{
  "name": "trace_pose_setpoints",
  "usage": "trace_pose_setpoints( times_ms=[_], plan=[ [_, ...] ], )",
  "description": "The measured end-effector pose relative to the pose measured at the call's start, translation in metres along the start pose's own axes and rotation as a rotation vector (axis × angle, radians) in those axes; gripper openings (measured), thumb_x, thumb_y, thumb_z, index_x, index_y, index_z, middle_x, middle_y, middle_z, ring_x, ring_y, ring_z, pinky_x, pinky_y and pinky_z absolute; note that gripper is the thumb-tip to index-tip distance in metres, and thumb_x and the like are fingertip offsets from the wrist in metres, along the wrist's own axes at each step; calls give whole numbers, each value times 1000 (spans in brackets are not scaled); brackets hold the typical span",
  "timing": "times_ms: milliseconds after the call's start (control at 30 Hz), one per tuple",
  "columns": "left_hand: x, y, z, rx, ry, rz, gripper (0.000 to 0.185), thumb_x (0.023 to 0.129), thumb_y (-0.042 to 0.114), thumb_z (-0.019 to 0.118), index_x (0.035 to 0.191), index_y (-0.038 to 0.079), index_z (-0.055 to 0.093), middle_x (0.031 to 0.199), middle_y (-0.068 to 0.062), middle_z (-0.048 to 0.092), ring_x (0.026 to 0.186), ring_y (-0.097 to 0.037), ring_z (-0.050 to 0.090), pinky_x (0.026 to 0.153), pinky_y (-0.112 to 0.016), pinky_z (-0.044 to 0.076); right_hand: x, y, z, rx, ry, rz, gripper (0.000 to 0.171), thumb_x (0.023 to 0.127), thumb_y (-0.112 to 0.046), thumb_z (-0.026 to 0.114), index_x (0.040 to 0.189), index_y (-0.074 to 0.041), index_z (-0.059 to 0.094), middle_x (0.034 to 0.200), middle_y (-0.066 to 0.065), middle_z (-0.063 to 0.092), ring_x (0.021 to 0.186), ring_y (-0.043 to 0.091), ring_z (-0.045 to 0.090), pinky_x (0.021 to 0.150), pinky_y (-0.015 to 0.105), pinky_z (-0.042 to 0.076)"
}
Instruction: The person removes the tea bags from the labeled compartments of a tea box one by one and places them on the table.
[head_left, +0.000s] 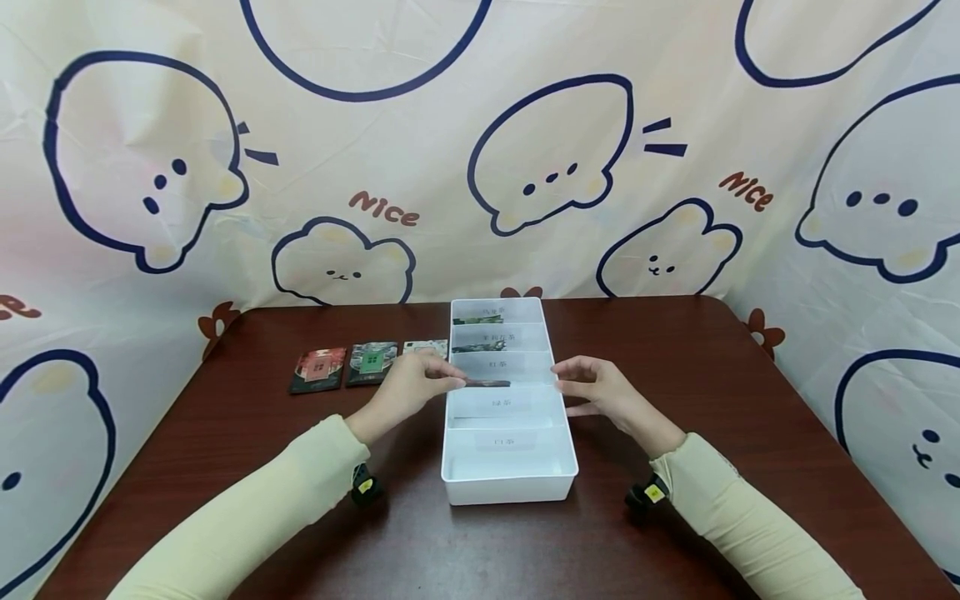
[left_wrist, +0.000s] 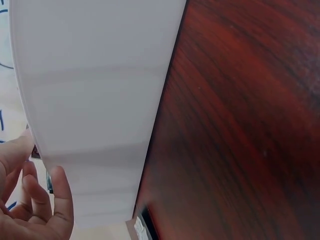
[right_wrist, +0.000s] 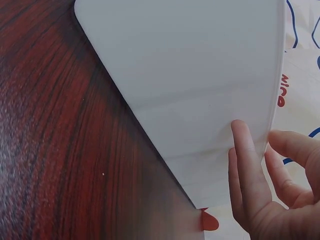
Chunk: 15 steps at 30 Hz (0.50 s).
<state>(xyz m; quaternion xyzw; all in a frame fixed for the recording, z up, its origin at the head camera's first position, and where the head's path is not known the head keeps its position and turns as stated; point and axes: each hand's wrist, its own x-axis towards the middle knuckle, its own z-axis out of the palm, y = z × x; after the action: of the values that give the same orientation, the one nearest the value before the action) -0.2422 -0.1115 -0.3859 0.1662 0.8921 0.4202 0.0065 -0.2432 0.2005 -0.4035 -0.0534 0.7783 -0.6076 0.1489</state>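
Note:
A white divided tray (head_left: 510, 490) with several labelled compartments stands mid-table. My left hand (head_left: 453, 382) pinches a thin dark packet (head_left: 491, 383), held flat and edge-on over the tray's third compartment from the back. The right hand (head_left: 562, 387) rests with relaxed fingers against the tray's right wall. In the left wrist view the left hand (left_wrist: 35, 205) shows beside the tray's outer wall (left_wrist: 100, 75). The right wrist view has my right hand's fingers (right_wrist: 245, 155) lying straight on the tray's wall (right_wrist: 190, 75).
Left of the tray, three packets lie in a row on the dark wooden table (head_left: 675, 358): red (head_left: 318, 369), green (head_left: 371, 362), white (head_left: 425, 347). The two rear compartments hold packets (head_left: 477, 319). A patterned cloth backdrop (head_left: 480, 167) surrounds the table.

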Motion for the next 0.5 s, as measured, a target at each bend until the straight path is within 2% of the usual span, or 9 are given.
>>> trace_pose_setpoints(
  times_ms=[167, 333, 400, 500],
  plan=[
    [-1, 1, 0, -22, -2, -8, 8, 85, 18, 76, 91, 19, 80, 92, 0, 65, 92, -20, 53, 72, -30, 47, 0, 0, 0, -10, 8, 5, 40, 91, -13, 68, 125, 4, 56, 112, 16, 56, 87, 16, 65, 73, 40, 60],
    [0, 2, -4, -49, -4, -13, 7, 86, 20, 75, 91, 20, 80, 98, 0, 66, 101, -21, 54, 83, -38, 50, 0, -1, 0, -4, 7, 9, 40, 91, -13, 68, 125, 3, 56, 112, 17, 56, 87, 17, 65, 73, 41, 60],
    [1, 4, -7, -72, -2, -8, 7, 86, 22, 74, 91, 20, 79, 102, 1, 67, 105, -20, 54, 87, -40, 52, -1, -1, 0, 0, 6, 11, 39, 90, -13, 69, 125, 3, 56, 112, 16, 57, 87, 17, 65, 73, 41, 60],
    [2, 10, -14, -156, -1, 4, 10, 87, 22, 73, 95, 18, 78, 106, 0, 69, 106, -20, 59, 86, -40, 55, -2, -2, 1, 22, 6, 15, 38, 90, -10, 68, 124, 3, 57, 109, 14, 57, 86, 16, 65, 73, 41, 60]
  ],
)
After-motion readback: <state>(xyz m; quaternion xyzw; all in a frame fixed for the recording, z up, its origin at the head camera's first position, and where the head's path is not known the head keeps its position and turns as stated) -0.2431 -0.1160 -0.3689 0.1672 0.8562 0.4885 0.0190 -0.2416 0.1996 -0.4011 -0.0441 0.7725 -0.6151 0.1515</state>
